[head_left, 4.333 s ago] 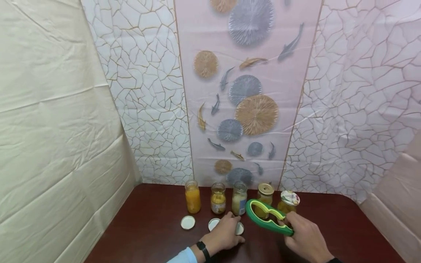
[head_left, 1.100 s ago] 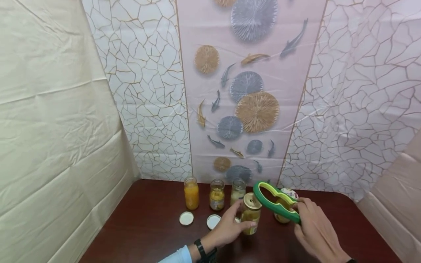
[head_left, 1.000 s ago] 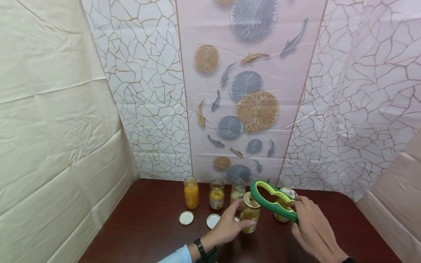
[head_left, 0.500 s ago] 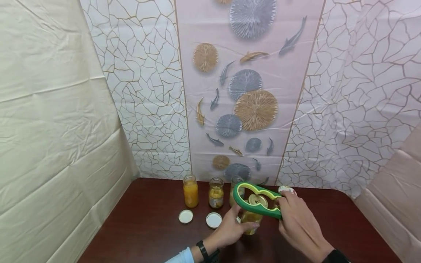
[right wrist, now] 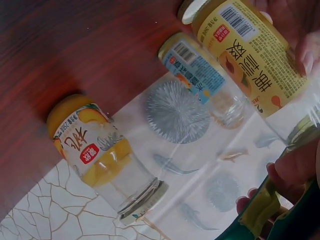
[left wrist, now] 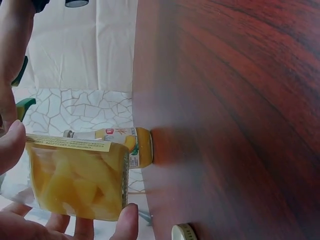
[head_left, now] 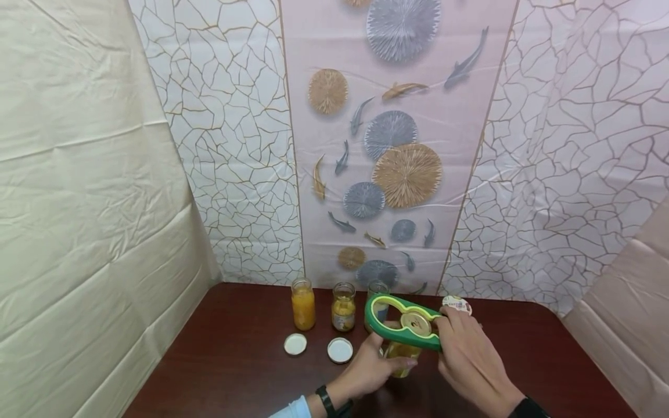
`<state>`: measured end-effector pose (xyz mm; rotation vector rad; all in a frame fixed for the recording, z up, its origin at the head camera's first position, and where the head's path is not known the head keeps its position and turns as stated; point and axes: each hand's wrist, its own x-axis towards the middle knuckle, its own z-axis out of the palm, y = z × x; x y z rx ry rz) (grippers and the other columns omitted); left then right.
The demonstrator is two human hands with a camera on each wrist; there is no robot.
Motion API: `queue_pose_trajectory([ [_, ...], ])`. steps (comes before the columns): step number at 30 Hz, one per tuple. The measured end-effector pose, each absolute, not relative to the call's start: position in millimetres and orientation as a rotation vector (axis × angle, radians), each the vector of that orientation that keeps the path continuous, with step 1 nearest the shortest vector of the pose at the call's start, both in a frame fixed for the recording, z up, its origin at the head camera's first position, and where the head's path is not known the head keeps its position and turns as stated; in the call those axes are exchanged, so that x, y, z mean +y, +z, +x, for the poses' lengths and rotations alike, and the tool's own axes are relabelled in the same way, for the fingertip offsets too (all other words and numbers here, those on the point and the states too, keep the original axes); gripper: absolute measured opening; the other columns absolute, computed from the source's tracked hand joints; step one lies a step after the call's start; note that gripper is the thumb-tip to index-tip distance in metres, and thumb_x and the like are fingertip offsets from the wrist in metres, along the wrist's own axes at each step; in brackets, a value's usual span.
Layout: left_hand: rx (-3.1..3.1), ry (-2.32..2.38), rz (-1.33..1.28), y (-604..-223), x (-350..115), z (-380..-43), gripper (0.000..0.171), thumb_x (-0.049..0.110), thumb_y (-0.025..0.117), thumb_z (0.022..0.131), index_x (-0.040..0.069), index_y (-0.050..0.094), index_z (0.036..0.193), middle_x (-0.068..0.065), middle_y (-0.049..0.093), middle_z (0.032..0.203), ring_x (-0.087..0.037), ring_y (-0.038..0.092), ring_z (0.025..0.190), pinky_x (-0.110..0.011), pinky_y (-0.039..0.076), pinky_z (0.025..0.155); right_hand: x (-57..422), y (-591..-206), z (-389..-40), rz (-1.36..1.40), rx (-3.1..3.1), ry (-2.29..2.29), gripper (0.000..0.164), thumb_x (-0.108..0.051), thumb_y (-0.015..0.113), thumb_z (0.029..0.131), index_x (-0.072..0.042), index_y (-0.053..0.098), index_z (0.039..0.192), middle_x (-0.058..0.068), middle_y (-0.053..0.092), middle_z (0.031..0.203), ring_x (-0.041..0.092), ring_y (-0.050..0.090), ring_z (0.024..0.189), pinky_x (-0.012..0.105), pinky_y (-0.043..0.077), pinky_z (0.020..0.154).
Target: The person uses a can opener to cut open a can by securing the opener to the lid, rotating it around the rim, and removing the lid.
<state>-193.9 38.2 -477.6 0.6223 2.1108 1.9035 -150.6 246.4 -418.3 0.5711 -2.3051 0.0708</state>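
In the head view my left hand (head_left: 366,366) grips a glass jar (head_left: 401,352) of yellow fruit pieces, held upright above the table. The left wrist view shows the jar (left wrist: 80,180) close up, with a thumb and fingers around it. My right hand (head_left: 470,354) holds a green jar opener (head_left: 399,335) by its end. The opener's light-green scalloped inner edge surrounds the jar's gold lid (head_left: 416,323), in the part nearest the right hand. A yellow label (right wrist: 250,55) on the jar faces the right wrist camera.
Behind the hands stand a lidless jar of orange contents (head_left: 303,307), a lidless jar of yellow fruit (head_left: 343,310) and a third, partly hidden jar. Removed lids (head_left: 295,344) lie in front of them. A jar with a patterned white lid (head_left: 457,305) stands behind my right hand.
My left hand has left the loose lids and brought the gold-lidded jar forward from the back row. My right hand has moved the opener left and down over its lid.
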Motion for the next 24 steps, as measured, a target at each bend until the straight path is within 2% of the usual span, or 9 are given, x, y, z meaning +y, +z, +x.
queue_pose_trajectory([
  [5,2.157,1.868,0.585,-479.2,39.4,-193.3,0.051,0.029,0.085,0.085,0.040,0.061,0.128,0.012,0.064,0.129,-0.021,0.059,0.122,-0.053,0.048,0.103,245.9,-420.1,-148.4,0.555,-2.306,0.085,0.018,0.005,0.053,0.073,-0.004,0.057,0.088,0.010,0.051,0.092,0.026,0.050,0.076,0.040,0.042,0.062],
  [12,2.181,1.849,0.578,-481.9,39.1,-190.8,0.050,0.030,0.086,0.084,0.041,0.062,0.126,0.013,0.067,0.124,-0.019,0.062,0.119,-0.049,0.052,0.100,246.2,-421.2,-146.6,0.550,-2.351,0.078,0.019,0.004,0.059,0.073,-0.007,0.055,0.088,0.005,0.048,0.089,0.018,0.041,0.069,0.032,0.037,0.056],
  [17,2.139,1.845,0.681,-481.8,37.0,-192.8,0.050,0.028,0.084,0.086,0.043,0.062,0.128,0.016,0.066,0.125,-0.016,0.061,0.120,-0.046,0.049,0.103,252.1,-422.0,-148.2,0.592,-2.344,0.043,0.022,0.002,0.062,0.071,-0.007,0.053,0.089,0.006,0.045,0.087,0.019,0.041,0.069,0.033,0.037,0.056],
  [24,2.093,1.788,0.909,-484.0,30.5,-203.0,0.050,0.025,0.079,0.092,0.037,0.059,0.136,0.013,0.063,0.134,-0.008,0.060,0.120,-0.038,0.048,0.104,258.5,-420.9,-149.6,0.687,-2.321,0.043,0.028,0.002,0.063,0.067,-0.008,0.053,0.091,0.004,0.045,0.088,0.017,0.040,0.071,0.033,0.038,0.060],
])
